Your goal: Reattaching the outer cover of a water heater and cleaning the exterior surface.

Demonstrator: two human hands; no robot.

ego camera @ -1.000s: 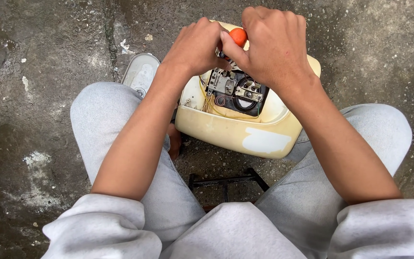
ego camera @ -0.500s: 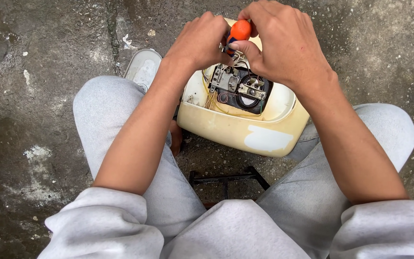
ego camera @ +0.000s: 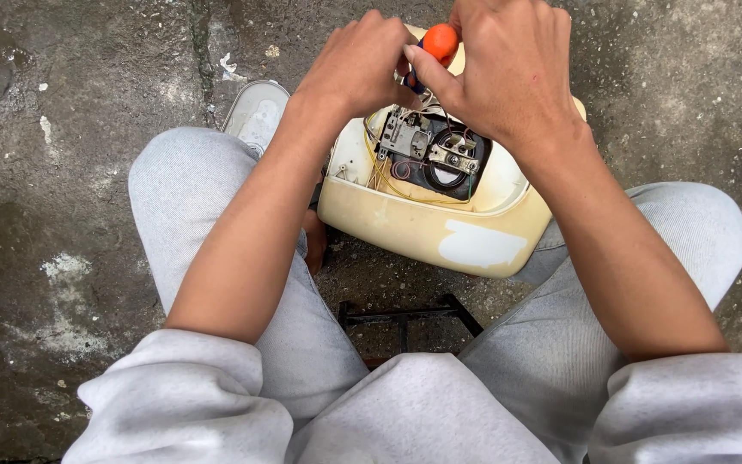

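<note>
Gripping an orange-handled screwdriver (ego camera: 438, 43) between thumb and curled fingers of the right hand (ego camera: 508, 73), with the handle's round end poking up at the top of the fist and the shaft mostly hidden behind both hands. Running, as far as can be told, with its long axis steeply downward from the handle toward the exposed mechanism (ego camera: 431, 155), so lying directly under the fingers rather than off to either side. Closing the left hand (ego camera: 358, 69) just beside the right, fingers bent at or near the shaft; not possible to tell whether pinching the shaft itself or a small part under it. Sitting closer to the handle with the right hand, closer to the tip region with the left. Resting below both hands, an opened cream-coloured housing (ego camera: 427, 232), tilted, lying between the knees, with yellow wires (ego camera: 380, 176) looping along its left inner edge and a dark round part with metal brackets in the middle. Sitting low in grey trousers (ego camera: 216, 223) and grey sleeves, with a dark metal stool frame (ego camera: 405, 314) showing underneath, a pale shoe (ego camera: 255, 112) to the left, and rough, damp, stained concrete ground (ego camera: 62, 172) all around, apparently outdoors.
</note>
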